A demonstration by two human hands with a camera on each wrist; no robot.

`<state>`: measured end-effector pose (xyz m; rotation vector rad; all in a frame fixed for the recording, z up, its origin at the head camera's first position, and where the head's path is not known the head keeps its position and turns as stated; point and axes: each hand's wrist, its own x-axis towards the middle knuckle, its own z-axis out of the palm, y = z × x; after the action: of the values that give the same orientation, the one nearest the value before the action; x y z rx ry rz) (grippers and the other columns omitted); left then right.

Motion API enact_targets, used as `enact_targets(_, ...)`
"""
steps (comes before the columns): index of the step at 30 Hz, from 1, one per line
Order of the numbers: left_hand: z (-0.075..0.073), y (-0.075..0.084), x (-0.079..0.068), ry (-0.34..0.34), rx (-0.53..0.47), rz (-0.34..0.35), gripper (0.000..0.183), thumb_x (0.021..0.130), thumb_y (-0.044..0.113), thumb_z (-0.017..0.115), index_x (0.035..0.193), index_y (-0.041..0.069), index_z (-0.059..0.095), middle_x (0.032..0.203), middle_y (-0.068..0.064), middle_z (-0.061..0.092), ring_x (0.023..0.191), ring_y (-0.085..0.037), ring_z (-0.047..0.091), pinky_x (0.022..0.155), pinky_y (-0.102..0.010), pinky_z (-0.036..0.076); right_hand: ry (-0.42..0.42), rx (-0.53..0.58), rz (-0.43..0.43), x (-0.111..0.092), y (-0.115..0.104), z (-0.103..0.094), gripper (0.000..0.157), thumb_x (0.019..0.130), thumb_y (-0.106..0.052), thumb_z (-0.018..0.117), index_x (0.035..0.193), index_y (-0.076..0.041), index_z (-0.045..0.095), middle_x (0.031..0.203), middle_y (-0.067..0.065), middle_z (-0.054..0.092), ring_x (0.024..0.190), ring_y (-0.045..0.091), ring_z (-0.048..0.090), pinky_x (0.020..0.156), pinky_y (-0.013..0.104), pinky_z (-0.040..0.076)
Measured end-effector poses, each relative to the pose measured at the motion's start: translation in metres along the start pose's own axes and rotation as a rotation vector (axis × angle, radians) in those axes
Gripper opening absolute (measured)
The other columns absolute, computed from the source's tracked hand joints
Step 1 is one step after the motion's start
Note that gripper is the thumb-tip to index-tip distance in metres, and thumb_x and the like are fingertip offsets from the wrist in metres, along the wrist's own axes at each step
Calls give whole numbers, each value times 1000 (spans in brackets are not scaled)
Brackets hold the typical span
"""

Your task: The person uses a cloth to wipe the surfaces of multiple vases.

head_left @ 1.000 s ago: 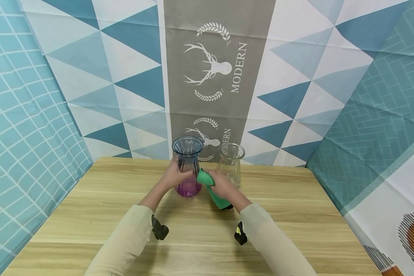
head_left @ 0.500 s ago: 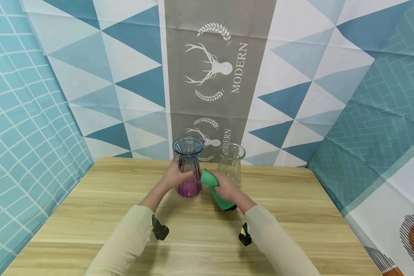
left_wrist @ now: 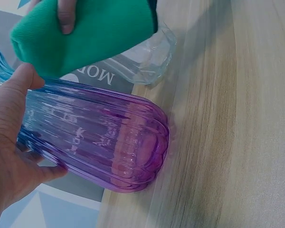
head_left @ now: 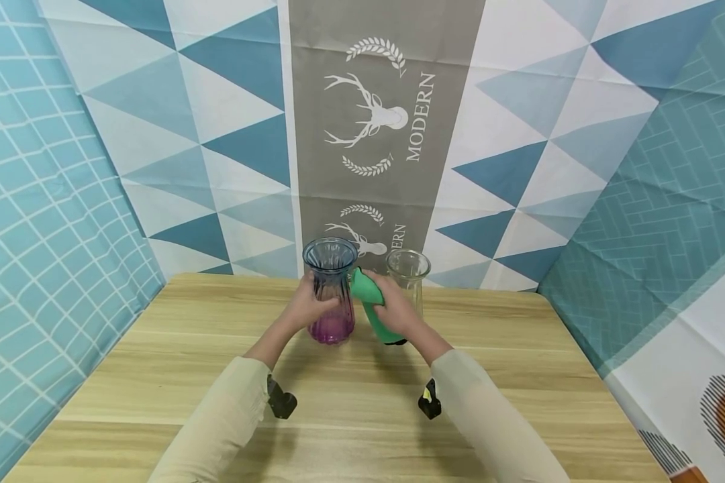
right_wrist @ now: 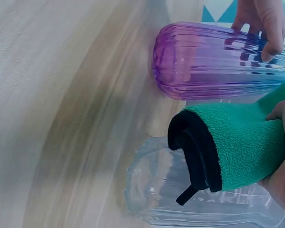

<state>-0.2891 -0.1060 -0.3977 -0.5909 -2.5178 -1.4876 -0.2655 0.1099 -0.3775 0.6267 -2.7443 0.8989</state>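
A ribbed glass vase [head_left: 332, 315], blue at the rim and fading to purple at the base, stands upright near the table's back. My left hand [head_left: 309, 306] grips it round the middle, thumb on the near side. In my right hand [head_left: 397, 306] is a folded green towel [right_wrist: 242, 142] with a black edge and a small loop, held beside the vase's right side. A clear glass vase [right_wrist: 199, 209] stands just right of and behind the towel, partly hidden by it and the hand in the head view.
The wooden table [head_left: 350, 436] ends at a patterned cloth backdrop [head_left: 387, 134] close behind both vases. Blue tile-patterned cloth [head_left: 42, 188] hangs at the left, teal cloth [head_left: 658, 221] at the right. Black wrist devices [head_left: 281, 400] sit below both sleeves.
My right hand first shifts slightly right, then rises with the green towel, whose lower end lifts. The left hand and the blue-purple vase stay nearly still.
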Motion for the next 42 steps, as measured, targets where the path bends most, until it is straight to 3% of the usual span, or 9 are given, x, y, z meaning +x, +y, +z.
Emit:
enact_targets(5,-1,0,-1,-6,-2,-16,80,78,13,71,142,-3,24,139,-28,36,130,-42,38,111,-53,30,32,-13,-6,2,-7,-3,65,87,-1,56,144,-23,35,137,14,47,118,29,50,89,48,48)
enact_targets(17,0,1,0,-29,-14,-21,83,79,14,71,144,-1,21,143,-28,32,133,-41,35,112,-52,29,7,-2,-12,3,-10,1,67,85,1,56,145,-20,35,138,15,46,121,30,49,94,49,47)
enact_targets(21,0,0,0,-19,-4,-29,83,79,15,71,143,-1,22,141,-27,35,132,-41,37,111,-53,30,-20,-34,-4,2,-7,6,67,85,1,58,145,-19,35,138,16,46,122,32,48,97,50,46)
enact_targets(28,1,-1,0,0,-34,17,82,75,9,71,143,0,24,139,-26,40,130,-40,41,111,-52,30,-74,-80,1,1,-1,17,66,85,1,60,144,-15,36,136,17,49,123,33,49,100,49,44)
enact_targets(42,0,2,-1,-7,-15,-22,79,77,13,71,140,-1,27,138,-27,40,129,-42,41,110,-55,31,-208,-163,53,-12,12,31,63,85,-4,62,143,-16,38,131,19,51,113,35,54,93,50,48)
